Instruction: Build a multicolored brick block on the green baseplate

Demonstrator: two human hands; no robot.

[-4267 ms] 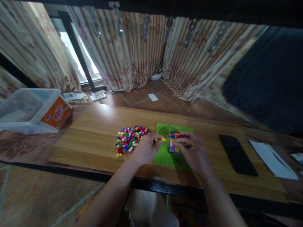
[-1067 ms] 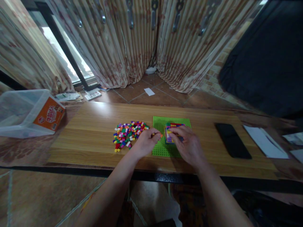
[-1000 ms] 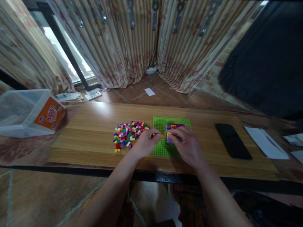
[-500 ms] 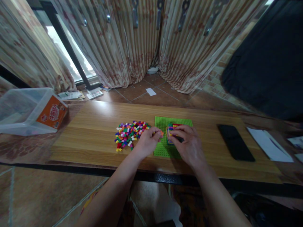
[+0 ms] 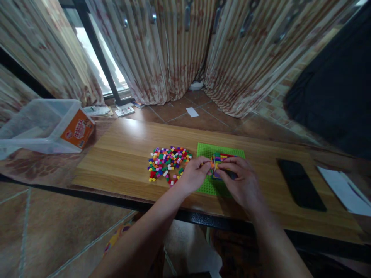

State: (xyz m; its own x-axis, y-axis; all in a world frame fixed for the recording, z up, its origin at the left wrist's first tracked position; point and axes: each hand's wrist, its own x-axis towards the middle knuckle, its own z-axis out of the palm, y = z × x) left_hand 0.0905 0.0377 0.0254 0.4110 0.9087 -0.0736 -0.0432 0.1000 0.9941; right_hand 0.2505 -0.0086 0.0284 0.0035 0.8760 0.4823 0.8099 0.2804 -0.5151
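My left hand [image 5: 198, 172] pinches a small orange toy brick [image 5: 212, 165] at the left side of a low, multicoloured brick build [image 5: 218, 156]. This build stands on a green studded baseplate [image 5: 206, 187]. My right hand [image 5: 242, 178] is over the build, thumb and fingers drawn together by its left wall, close to the orange brick. Whatever lies between the right fingertips is too small to make out. That hand hides much of the build. Left of the plate lies a loose pile of small coloured bricks [image 5: 166, 162].
Everything rests on a wooden tabletop [image 5: 116, 166]. A black phone-like slab [image 5: 301, 185] and white paper [image 5: 344, 189] lie to the right. At the far left is a clear plastic bin [image 5: 43, 127] with an orange label. Curtains [image 5: 174, 58] hang beyond the table.
My left hand has moved right with the orange brick, from beside the build to its left wall. My right hand stays at the build. The camera view has shifted slightly.
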